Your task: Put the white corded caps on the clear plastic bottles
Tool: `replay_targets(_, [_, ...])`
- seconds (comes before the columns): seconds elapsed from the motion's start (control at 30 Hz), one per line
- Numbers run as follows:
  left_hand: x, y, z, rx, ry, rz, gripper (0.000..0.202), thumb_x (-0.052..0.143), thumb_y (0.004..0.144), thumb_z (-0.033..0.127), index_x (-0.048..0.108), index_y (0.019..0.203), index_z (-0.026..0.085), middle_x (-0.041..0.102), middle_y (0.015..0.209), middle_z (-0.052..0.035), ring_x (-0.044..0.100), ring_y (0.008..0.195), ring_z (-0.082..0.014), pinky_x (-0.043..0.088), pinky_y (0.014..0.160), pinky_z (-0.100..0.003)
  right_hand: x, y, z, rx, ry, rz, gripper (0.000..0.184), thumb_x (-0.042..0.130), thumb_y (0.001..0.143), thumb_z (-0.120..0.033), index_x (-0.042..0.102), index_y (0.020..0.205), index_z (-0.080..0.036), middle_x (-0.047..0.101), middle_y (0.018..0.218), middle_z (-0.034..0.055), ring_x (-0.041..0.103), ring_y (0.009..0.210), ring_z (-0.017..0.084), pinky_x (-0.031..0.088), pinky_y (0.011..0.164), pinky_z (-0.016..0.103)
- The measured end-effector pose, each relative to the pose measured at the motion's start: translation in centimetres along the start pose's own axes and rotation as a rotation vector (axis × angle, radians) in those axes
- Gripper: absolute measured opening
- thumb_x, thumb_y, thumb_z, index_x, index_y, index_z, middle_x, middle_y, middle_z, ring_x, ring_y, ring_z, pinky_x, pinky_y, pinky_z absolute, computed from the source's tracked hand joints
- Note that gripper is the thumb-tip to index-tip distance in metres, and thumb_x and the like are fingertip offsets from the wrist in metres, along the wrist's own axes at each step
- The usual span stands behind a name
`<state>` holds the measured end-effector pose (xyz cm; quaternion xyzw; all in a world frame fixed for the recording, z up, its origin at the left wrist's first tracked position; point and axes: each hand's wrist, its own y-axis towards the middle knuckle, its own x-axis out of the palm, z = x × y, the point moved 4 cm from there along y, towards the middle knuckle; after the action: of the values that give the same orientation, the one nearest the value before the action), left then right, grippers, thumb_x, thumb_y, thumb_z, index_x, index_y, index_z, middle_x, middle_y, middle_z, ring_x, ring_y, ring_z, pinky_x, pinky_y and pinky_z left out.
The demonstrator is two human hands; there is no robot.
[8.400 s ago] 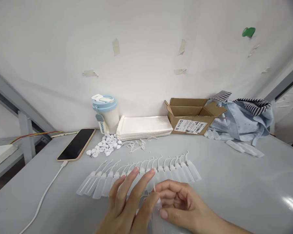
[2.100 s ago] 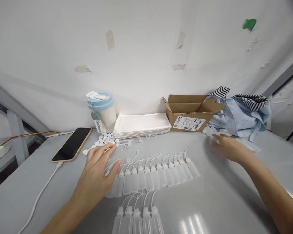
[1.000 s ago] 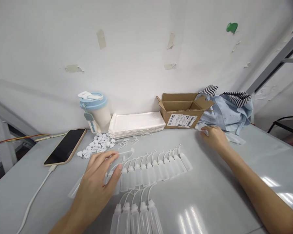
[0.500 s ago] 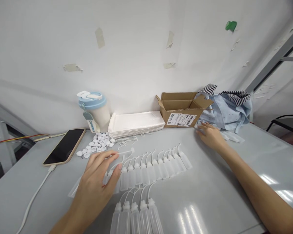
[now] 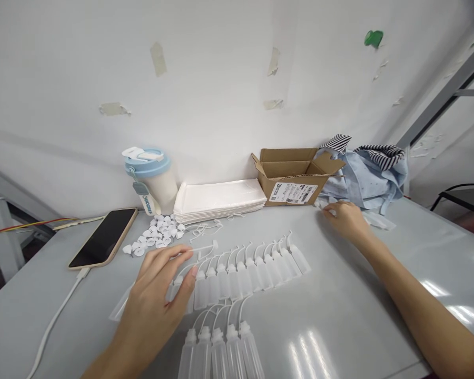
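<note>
My left hand (image 5: 158, 287) hovers over the left end of a row of small clear plastic squeeze bottles (image 5: 243, 276), thumb and fingers apart. A thin white strap (image 5: 205, 246) shows beside its fingertips; no grip on it is visible. Each bottle has a curved white strap at its neck. A second group of bottles (image 5: 219, 350) lies nearer me. At the right, my right hand (image 5: 346, 221) is curled down among clear plastic pieces (image 5: 379, 220) beside the cardboard box. Its fingers are bent together, and whatever they hold is hidden.
White caps (image 5: 158, 231) lie piled by a blue-lidded cup (image 5: 152, 181). A stack of white trays (image 5: 221, 197) stands against the wall, next to the open cardboard box (image 5: 292, 189). Blue cloth (image 5: 363, 179) is at the right, a phone (image 5: 104, 238) with its cable at the left.
My right hand's fingers have drawn in from spread to curled over the plastic pieces, and the hand has shifted slightly right. My left hand stays almost still.
</note>
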<state>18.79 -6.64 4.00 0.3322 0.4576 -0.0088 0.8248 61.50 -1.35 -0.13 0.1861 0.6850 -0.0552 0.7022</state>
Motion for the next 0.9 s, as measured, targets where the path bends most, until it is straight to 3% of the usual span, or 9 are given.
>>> replay_targets(0.17, [0.1, 0.0, 0.0, 0.027, -0.002, -0.010, 0.023, 0.047, 0.093, 0.033, 0.062, 0.104, 0.020, 0.063, 0.107, -0.0070, 0.054, 0.105, -0.0249, 0.053, 0.088, -0.042, -1.9, -0.8, 0.2, 0.054, 0.067, -0.004, 0.027, 0.057, 0.093, -0.031, 0.058, 0.116, -0.017, 0.061, 0.117, 0.0075, 0.063, 0.097, 0.021, 0.053, 0.082, 0.040])
replay_targets(0.33, [-0.1, 0.2, 0.5, 0.049, -0.007, 0.011, 0.023, 0.047, 0.092, 0.032, 0.063, 0.102, 0.019, 0.063, 0.103, -0.0064, 0.056, 0.101, -0.0240, 0.053, 0.086, -0.041, -4.5, -2.0, -1.9, 0.027, 0.251, 0.105, 0.016, 0.059, 0.087, -0.028, 0.065, 0.081, -0.015, 0.071, 0.086, 0.0082, 0.066, 0.085, 0.024, 0.051, 0.074, 0.036])
replay_targets(0.43, [-0.3, 0.1, 0.8, 0.048, -0.044, 0.012, 0.020, 0.048, 0.092, 0.032, 0.063, 0.099, 0.021, 0.063, 0.101, -0.0051, 0.057, 0.099, -0.0226, 0.055, 0.082, -0.036, -5.7, -3.6, -4.4, -0.055, 0.385, 0.189, 0.013, 0.063, 0.083, -0.028, 0.058, 0.074, -0.019, 0.072, 0.084, 0.0043, 0.068, 0.083, 0.022, 0.050, 0.072, 0.032])
replay_targets(0.47, [-0.4, 0.0, 1.0, 0.048, -0.061, 0.008, 0.019, 0.048, 0.092, 0.032, 0.063, 0.099, 0.021, 0.063, 0.101, -0.0047, 0.057, 0.099, -0.0221, 0.055, 0.081, -0.035, -5.9, -4.3, -5.5, -0.111, 0.435, 0.213, 0.014, 0.064, 0.082, -0.030, 0.057, 0.074, -0.021, 0.071, 0.081, 0.0022, 0.068, 0.081, 0.022, 0.050, 0.070, 0.031])
replay_targets(0.57, [-0.5, -0.5, 1.7, 0.065, -0.115, -0.034, 0.015, 0.051, 0.091, 0.030, 0.060, 0.102, 0.023, 0.062, 0.105, -0.0033, 0.056, 0.102, -0.0200, 0.054, 0.082, -0.031, -6.8, -7.5, -9.2, -0.465, 0.730, 0.290, 0.013, 0.062, 0.085, -0.029, 0.054, 0.077, -0.022, 0.068, 0.074, 0.0021, 0.069, 0.079, 0.023, 0.050, 0.059, 0.028])
replay_targets(0.63, [-0.4, -0.9, 2.1, 0.077, -0.144, -0.076, 0.016, 0.051, 0.091, 0.027, 0.058, 0.106, 0.024, 0.060, 0.108, -0.0031, 0.054, 0.104, -0.0189, 0.052, 0.085, -0.030, -7.1, -9.5, -11.2, -0.592, 0.801, 0.271, 0.008, 0.062, 0.087, -0.026, 0.054, 0.088, -0.022, 0.069, 0.083, 0.0039, 0.068, 0.084, 0.021, 0.052, 0.064, 0.028])
replay_targets(0.8, [-0.2, -1.3, 2.7, 0.185, -0.148, -0.116, 0.020, 0.052, 0.091, 0.021, 0.055, 0.111, 0.021, 0.057, 0.112, -0.0056, 0.052, 0.107, -0.0191, 0.049, 0.090, -0.031, -7.4, -12.8, -14.3, -0.916, 0.775, 0.201, 0.016, 0.053, 0.092, -0.016, 0.053, 0.109, -0.017, 0.068, 0.087, 0.0073, 0.062, 0.078, 0.019, 0.052, 0.072, 0.035])
replay_targets(0.9, [-0.1, -1.3, 2.8, 0.222, -0.142, -0.130, 0.022, 0.052, 0.090, 0.018, 0.055, 0.112, 0.020, 0.056, 0.112, -0.0066, 0.051, 0.108, -0.0190, 0.049, 0.089, -0.029, -7.2, -13.1, -14.6, -0.971, 0.753, 0.211, 0.017, 0.052, 0.092, -0.011, 0.053, 0.109, -0.015, 0.068, 0.087, 0.0086, 0.061, 0.076, 0.019, 0.050, 0.074, 0.038])
